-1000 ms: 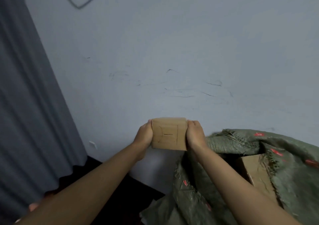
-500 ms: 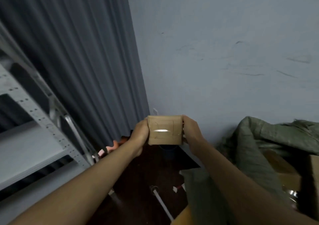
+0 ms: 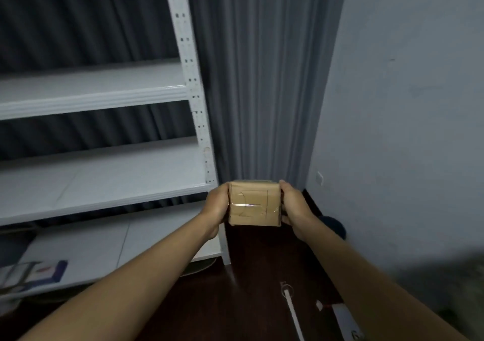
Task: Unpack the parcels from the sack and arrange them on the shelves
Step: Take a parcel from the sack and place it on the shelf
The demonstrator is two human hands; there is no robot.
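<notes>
A small brown cardboard parcel (image 3: pixel 253 204) with clear tape and pen marks on its face is held in front of me at mid-height. My left hand (image 3: pixel 216 206) grips its left side and my right hand (image 3: pixel 294 207) grips its right side. The white metal shelf unit (image 3: pixel 104 183) stands to the left, its front right post (image 3: pixel 195 97) just above and left of the parcel. The shelf boards in view are bare except at the lower left. The sack shows only as a dark blur (image 3: pixel 445 283) at the right edge.
A grey curtain (image 3: pixel 262 79) hangs behind the shelves, next to a pale wall (image 3: pixel 406 105) on the right. On the dark floor lie a white strip (image 3: pixel 293 312) and small scraps. Flat printed items (image 3: pixel 34 275) rest on the lowest shelf at left.
My view has swung left from the wall and sack to the shelf unit. Both hands kept their grip on the parcel, carrying it along toward the shelves.
</notes>
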